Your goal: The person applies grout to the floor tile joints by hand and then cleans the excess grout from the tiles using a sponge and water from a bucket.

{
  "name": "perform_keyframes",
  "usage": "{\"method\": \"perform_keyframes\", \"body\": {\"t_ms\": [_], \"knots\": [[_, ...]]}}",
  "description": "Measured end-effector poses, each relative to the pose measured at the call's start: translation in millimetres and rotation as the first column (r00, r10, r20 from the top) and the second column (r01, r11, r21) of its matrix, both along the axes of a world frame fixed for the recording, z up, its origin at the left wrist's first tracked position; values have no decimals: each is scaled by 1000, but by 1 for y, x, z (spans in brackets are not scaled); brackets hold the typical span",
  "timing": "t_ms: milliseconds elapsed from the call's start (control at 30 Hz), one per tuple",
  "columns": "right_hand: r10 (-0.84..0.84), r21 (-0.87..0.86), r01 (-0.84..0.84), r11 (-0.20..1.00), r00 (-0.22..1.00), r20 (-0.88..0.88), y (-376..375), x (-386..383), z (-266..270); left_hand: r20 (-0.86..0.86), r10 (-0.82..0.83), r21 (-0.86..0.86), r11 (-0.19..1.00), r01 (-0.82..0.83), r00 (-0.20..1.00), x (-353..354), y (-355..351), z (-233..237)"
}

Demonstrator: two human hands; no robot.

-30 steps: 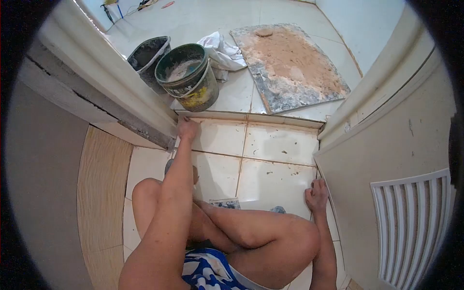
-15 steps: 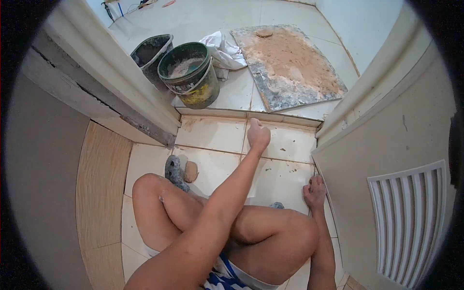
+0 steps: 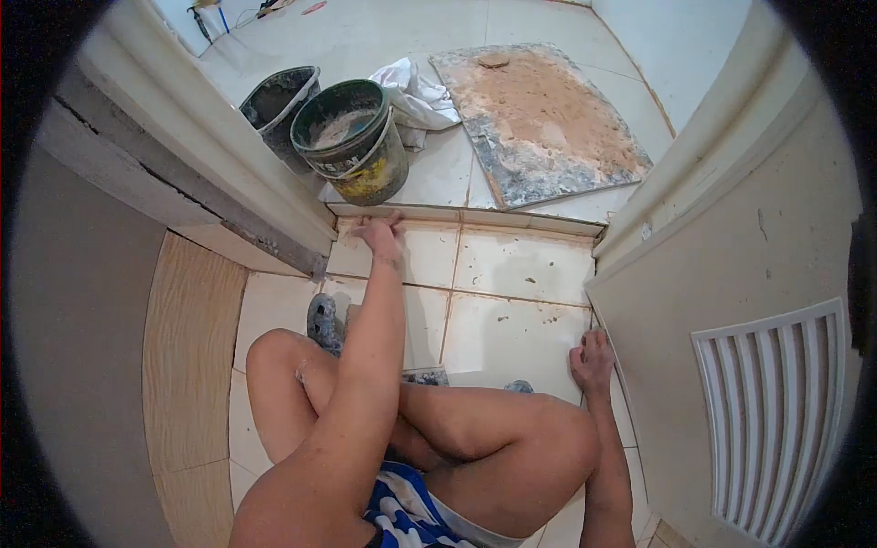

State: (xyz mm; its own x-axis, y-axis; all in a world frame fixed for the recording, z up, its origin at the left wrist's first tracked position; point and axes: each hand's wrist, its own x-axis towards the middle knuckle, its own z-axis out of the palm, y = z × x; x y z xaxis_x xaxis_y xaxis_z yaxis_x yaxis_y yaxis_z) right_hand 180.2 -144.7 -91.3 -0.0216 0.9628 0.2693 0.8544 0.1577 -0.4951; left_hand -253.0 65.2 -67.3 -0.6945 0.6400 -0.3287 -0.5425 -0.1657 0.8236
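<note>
My left hand (image 3: 378,239) reaches to the foot of the low tiled step (image 3: 429,214), at its left end. Its fingers are apart and hold nothing that I can see; they touch or nearly touch the joint between step and floor. My right hand (image 3: 592,362) rests low by the bottom edge of the door (image 3: 676,283). Its fingers are curled, and whatever they may hold is hidden. Pale floor tiles (image 3: 516,342) with brownish joints lie between my hands, with small dark crumbs on them. My left forearm mostly covers a brown rounded lump beside my foot.
Beyond the step stand a green-rimmed bucket (image 3: 352,151) and a second dark bucket (image 3: 279,100). A white cloth (image 3: 416,96) lies beside them. A board (image 3: 539,196) with reddish-brown powder is to the right. Door frames flank both sides; the door has a white louvred vent (image 3: 776,411).
My left hand has moved left along the foot of the step, from near its middle to its left end. Its closed fingers have spread. The right hand stays by the door.
</note>
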Motion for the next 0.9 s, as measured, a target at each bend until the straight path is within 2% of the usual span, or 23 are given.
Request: {"method": "perform_keyframes", "body": {"t_ms": [33, 233, 267, 367, 400, 467, 500, 567, 600, 667, 700, 767, 900], "knots": [[-2, -15, 3, 1000, 1000, 24, -1, 0, 0, 89, 15, -1, 1000, -15, 996, 4, 5, 0], [-2, -81, 4, 997, 1000, 31, -1, 1, 1, 43, -30, -3, 1000, 30, 999, 40, 14, -17], [-9, -82, 11, 997, 1000, 27, 0, 0, 1, -48, -82, -14, 997, 81, 995, 48, 13, -24], [0, -51, 2, 999, 1000, 23, 0, 1, 2, -146, -219, -31, 976, 217, 965, 75, -5, -39], [6, -50, -5, 999, 1000, 19, 1, 0, 2, -150, -244, -30, 970, 243, 958, 84, -16, -33], [9, -65, -4, 998, 997, 71, 0, 0, 4, -147, -452, -153, 889, 432, 880, 96, -45, 8], [9, -62, -4, 998, 998, 69, 2, 1, 4, -151, -452, -151, 889, 431, 879, 94, -49, 8], [28, -23, -28, 999, 999, 33, 0, 0, 5, -80, -292, -89, 955, 284, 953, 82, -59, 9], [27, -22, -26, 999, 999, 32, 0, 1, 4, -82, -293, -88, 954, 286, 953, 73, -62, 6], [5, -54, -3, 999, 999, 48, 0, 1, 2, 110, -234, 35, 972, 232, 966, 48, -68, 1], [5, -53, -2, 999, 999, 48, 0, 1, 3, 110, -235, 36, 972, 232, 966, 42, -70, 4], [29, -18, -28, 999, 998, 51, 1, 0, 5, 235, -255, 119, 965, 233, 938, 31, -73, 9], [12, -20, -11, 1000, 998, 63, -2, -2, 8, 264, -320, 150, 945, 289, 910, 25, -70, 2]]}}
